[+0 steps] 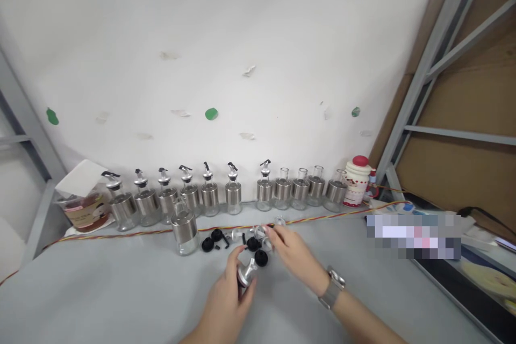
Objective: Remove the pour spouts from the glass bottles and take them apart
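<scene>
Across the far side, a white wall (258, 37), and below, reaching all the way near, a grey table (121, 285). At the right, a metal frame (429, 54) with brown board (471, 97) behind. Along the far edge, an upright row of glass bottles with steel sleeves: seven at the left and middle topped with pourers (233, 168), four farther right with bare necks (302, 174). At the row's left end, a tub (86, 212); at its right end, a red-topped canister (358, 183).

At the near middle, the left hand (229, 295), curled around a silver pourer top (246, 273) and gripping it off the table. Farther right, the right hand (292, 250), reaching far and left, fingertips at some clear parts (264, 236); whether pinched or only touched, impossible to tell. Far left of both hands, a lone bottle (185, 231), upright, long axis vertical, bare-necked, nearer to the left hand.

Key relation: the pourer top tilted, wide collar near and left, narrow end aimed far and right towards the clear parts, just short of the right fingertips. Between and beyond the hands, loose black caps (207, 244), one (261, 258) just beyond the pourer top's narrow end.
</scene>
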The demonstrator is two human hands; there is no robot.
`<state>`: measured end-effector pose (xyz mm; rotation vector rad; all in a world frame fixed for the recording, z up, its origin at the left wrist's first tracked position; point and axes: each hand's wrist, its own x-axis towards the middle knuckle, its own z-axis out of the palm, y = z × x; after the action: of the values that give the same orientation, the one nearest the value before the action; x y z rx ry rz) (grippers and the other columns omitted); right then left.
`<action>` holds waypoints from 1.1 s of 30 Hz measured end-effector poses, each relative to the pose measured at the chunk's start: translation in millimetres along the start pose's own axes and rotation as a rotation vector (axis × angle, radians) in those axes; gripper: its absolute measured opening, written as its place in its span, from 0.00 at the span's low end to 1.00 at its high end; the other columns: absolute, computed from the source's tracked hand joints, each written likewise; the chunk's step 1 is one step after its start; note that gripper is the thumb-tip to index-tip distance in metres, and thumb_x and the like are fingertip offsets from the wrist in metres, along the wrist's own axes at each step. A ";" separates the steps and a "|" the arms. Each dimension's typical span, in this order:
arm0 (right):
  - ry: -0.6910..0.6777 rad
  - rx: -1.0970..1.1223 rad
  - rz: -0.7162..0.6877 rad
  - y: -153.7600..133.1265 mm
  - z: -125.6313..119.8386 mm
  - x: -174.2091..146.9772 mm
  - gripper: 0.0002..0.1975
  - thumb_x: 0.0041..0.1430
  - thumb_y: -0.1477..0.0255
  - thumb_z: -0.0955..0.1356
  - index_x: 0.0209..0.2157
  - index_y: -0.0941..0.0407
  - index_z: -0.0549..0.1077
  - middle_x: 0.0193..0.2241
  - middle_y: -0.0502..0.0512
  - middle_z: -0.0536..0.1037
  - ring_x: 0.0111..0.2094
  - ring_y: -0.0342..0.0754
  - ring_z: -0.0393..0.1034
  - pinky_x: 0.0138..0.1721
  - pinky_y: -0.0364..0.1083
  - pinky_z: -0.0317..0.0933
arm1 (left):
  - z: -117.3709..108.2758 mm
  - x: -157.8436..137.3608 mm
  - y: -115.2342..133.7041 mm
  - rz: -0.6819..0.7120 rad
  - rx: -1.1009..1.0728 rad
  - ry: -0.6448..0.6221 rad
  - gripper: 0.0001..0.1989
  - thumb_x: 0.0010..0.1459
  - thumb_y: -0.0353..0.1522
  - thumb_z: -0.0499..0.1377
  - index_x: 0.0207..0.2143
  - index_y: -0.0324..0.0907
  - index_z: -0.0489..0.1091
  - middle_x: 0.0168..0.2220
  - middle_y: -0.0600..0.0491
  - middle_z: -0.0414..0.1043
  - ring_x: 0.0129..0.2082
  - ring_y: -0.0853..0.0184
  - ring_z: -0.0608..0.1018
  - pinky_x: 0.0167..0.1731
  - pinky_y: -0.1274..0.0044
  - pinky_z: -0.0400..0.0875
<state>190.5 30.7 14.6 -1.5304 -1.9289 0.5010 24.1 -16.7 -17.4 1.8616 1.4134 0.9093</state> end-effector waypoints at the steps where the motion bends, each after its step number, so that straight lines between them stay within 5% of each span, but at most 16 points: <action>1: -0.074 0.105 -0.038 -5.9 2.6 -4.6 0.24 0.60 0.57 0.51 0.21 0.56 0.63 0.18 0.49 0.68 0.21 0.43 0.62 0.23 0.40 0.51 | 0.1 -0.2 -1.2 0.019 0.015 -0.010 0.23 0.55 0.34 0.47 0.53 0.41 0.46 0.31 0.53 0.67 0.26 0.68 0.71 0.29 0.78 0.64; 4: -0.231 0.234 -0.091 -17.5 15.3 -18.8 0.22 0.59 0.56 0.54 0.20 0.56 0.61 0.17 0.47 0.64 0.20 0.41 0.58 0.22 0.40 0.50 | 0.4 -1.2 -5.5 0.059 0.013 -0.066 0.25 0.54 0.31 0.47 0.54 0.41 0.45 0.36 0.49 0.70 0.30 0.66 0.73 0.31 0.76 0.65; 8: -0.229 0.319 -0.070 -18.4 29.1 -24.0 0.19 0.57 0.60 0.58 0.18 0.56 0.60 0.16 0.45 0.61 0.19 0.40 0.54 0.21 0.40 0.47 | -0.3 -1.0 -9.1 0.044 0.007 -0.074 0.27 0.52 0.29 0.49 0.55 0.42 0.44 0.39 0.48 0.70 0.34 0.64 0.74 0.34 0.73 0.66; 12: -0.260 0.656 0.189 -11.0 27.5 -10.4 0.18 0.53 0.58 0.61 0.19 0.55 0.59 0.11 0.42 0.58 0.14 0.38 0.51 0.16 0.39 0.45 | -4.1 1.1 -6.0 0.110 0.002 0.062 0.25 0.52 0.34 0.52 0.53 0.42 0.50 0.46 0.45 0.64 0.43 0.62 0.69 0.43 0.69 0.63; 15: -0.348 0.835 0.369 -5.6 21.7 -1.5 0.18 0.53 0.55 0.59 0.19 0.54 0.57 0.06 0.38 0.52 0.07 0.37 0.43 0.10 0.38 0.40 | -8.0 2.1 0.2 0.135 -0.011 0.076 0.20 0.56 0.37 0.48 0.51 0.42 0.54 0.44 0.46 0.64 0.41 0.62 0.69 0.41 0.68 0.64; 22: -0.563 1.045 0.518 -9.1 16.0 -6.2 0.23 0.54 0.57 0.59 0.13 0.54 0.51 0.04 0.38 0.50 0.05 0.35 0.39 0.06 0.36 0.37 | -11.5 1.1 12.7 0.117 -0.022 0.022 0.14 0.58 0.39 0.43 0.38 0.41 0.61 0.33 0.49 0.65 0.34 0.64 0.68 0.36 0.71 0.63; 33: -0.655 1.145 0.498 -14.6 17.8 -12.5 0.24 0.53 0.54 0.59 0.14 0.55 0.54 0.05 0.39 0.51 0.05 0.34 0.41 0.06 0.35 0.39 | -9.0 0.2 1.9 0.087 -0.028 0.028 0.13 0.59 0.40 0.40 0.31 0.43 0.58 0.26 0.54 0.62 0.26 0.68 0.66 0.28 0.78 0.60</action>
<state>169.6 16.3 7.8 -1.0430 -1.1191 2.0772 17.9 -16.3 -10.7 1.9089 1.3383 0.9959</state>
